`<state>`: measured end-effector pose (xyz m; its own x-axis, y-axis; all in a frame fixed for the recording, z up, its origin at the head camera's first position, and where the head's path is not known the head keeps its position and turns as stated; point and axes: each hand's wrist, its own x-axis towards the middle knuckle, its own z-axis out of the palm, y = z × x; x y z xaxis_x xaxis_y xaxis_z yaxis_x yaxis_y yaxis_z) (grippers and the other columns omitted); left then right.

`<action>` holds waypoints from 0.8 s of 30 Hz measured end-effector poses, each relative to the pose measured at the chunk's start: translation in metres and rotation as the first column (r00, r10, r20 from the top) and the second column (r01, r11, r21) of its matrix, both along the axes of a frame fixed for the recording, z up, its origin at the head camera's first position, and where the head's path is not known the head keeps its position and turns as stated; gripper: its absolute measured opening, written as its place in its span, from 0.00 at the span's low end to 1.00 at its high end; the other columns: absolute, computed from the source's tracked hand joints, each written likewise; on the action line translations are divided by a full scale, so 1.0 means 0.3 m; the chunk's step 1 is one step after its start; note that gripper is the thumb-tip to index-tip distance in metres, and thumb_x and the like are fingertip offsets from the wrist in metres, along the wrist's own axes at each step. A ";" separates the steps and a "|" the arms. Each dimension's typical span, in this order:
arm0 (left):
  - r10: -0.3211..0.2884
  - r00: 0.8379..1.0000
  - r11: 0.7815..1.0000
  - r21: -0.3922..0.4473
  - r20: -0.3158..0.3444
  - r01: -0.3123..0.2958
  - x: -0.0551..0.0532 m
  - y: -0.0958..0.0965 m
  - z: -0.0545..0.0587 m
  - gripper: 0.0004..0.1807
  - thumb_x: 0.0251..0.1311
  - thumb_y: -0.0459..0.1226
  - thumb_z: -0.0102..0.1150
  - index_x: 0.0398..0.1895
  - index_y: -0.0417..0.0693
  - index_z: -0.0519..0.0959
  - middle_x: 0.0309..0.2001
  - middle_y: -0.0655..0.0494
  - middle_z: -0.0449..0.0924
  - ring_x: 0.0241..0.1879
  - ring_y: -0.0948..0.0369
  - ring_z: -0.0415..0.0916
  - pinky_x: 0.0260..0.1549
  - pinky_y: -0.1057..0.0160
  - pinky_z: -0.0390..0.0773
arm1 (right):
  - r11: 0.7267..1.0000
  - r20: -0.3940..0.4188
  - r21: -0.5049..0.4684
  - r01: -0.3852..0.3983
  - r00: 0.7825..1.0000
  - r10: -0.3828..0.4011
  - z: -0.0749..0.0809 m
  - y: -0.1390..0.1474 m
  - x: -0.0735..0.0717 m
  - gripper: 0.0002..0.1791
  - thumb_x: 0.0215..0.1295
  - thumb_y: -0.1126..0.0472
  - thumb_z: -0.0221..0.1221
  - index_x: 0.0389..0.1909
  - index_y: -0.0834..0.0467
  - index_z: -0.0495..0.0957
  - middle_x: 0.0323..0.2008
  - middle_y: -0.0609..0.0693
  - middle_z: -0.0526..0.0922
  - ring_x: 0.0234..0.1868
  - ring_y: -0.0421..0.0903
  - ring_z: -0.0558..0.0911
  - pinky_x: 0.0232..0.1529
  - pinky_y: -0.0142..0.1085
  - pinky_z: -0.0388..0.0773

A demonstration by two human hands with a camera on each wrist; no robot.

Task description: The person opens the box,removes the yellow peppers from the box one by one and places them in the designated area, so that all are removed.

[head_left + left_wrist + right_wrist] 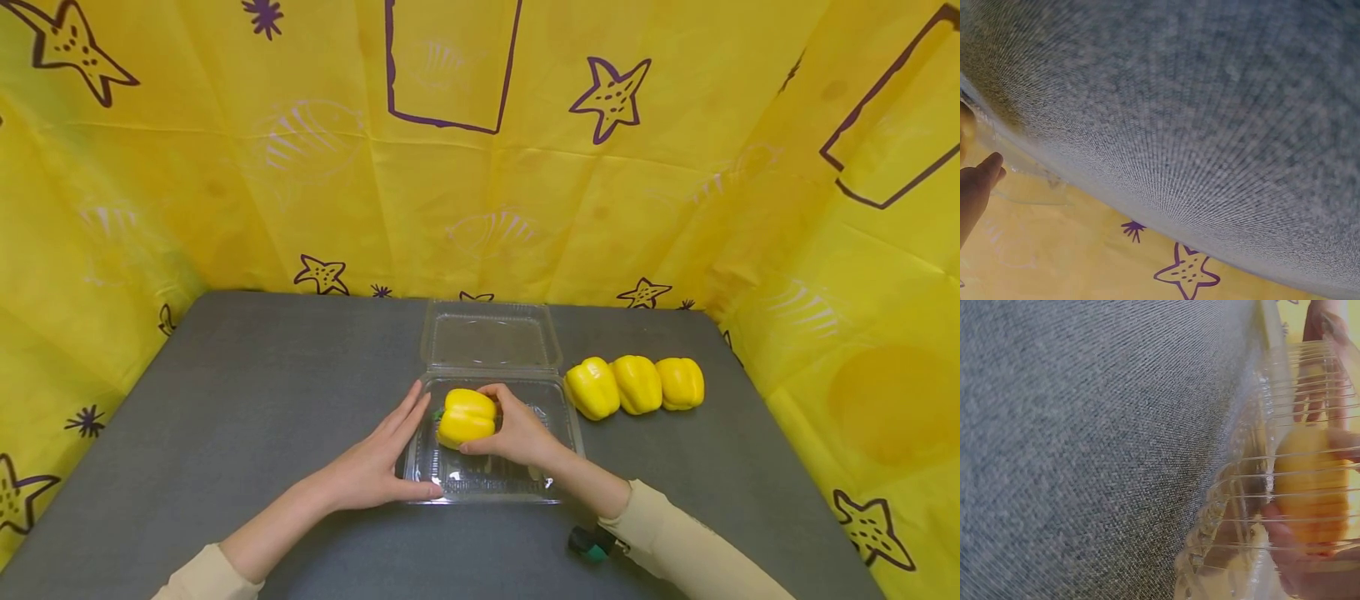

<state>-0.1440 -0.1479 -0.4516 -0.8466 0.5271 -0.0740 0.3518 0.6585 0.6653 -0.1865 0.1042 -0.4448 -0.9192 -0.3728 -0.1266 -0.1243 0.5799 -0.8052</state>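
In the head view, a yellow bell pepper [467, 418] lies on its side in the left part of a clear plastic clamshell container [525, 483], its green stem end toward the left. My right hand [517, 429] grips it from the right, thumb at the near side and fingers at the far side. My left hand [375, 467] rests along the container's left edge with its fingers straight and thumb at the front corner. Through the ribbed wall, the right wrist view shows the pepper [1311, 487] between thumb and fingers. Only part of the left hand [979, 187] appears in the left wrist view.
Three more yellow bell peppers [637, 385] stand in a row right of the container. The container's lid [491, 337] lies folded back toward the yellow patterned curtain [480, 183]. A small black and green object [588, 543] shows beside the right sleeve on the grey table [300, 375].
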 end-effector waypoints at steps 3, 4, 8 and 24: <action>0.002 1.000 1.000 0.000 0.001 -0.002 0.000 0.001 0.002 0.66 0.46 0.68 0.64 0.79 0.58 0.35 0.78 0.62 0.22 0.75 0.48 0.38 0.61 0.36 0.61 | 1.000 0.012 -0.014 0.005 1.000 -0.005 0.001 0.006 0.002 0.44 0.43 0.48 0.76 0.61 0.55 0.67 0.51 0.51 0.77 0.49 0.50 0.77 0.48 0.48 0.75; 0.002 1.000 1.000 -0.002 0.001 -0.002 0.001 0.001 0.003 0.66 0.46 0.68 0.64 0.79 0.58 0.35 0.78 0.61 0.22 0.75 0.48 0.38 0.61 0.36 0.61 | 1.000 0.017 -0.022 0.005 1.000 -0.005 0.002 0.009 0.003 0.44 0.43 0.48 0.76 0.61 0.55 0.66 0.51 0.51 0.77 0.49 0.50 0.77 0.48 0.48 0.75; 0.006 1.000 1.000 -0.008 0.002 -0.005 0.001 0.002 0.005 0.66 0.45 0.70 0.62 0.79 0.58 0.35 0.78 0.61 0.22 0.75 0.48 0.38 0.61 0.36 0.61 | 0.999 0.032 -0.047 0.010 0.999 -0.008 0.017 0.020 0.010 0.44 0.43 0.49 0.76 0.61 0.55 0.66 0.51 0.51 0.77 0.49 0.50 0.77 0.46 0.46 0.75; 0.015 1.000 1.000 -0.022 0.007 -0.015 0.001 0.001 0.006 0.67 0.43 0.72 0.61 0.79 0.56 0.37 0.78 0.61 0.23 0.75 0.48 0.38 0.62 0.37 0.60 | 0.989 0.090 -0.122 0.084 0.993 -0.074 0.062 0.054 0.041 0.45 0.44 0.48 0.76 0.63 0.52 0.66 0.54 0.49 0.75 0.50 0.50 0.75 0.47 0.46 0.76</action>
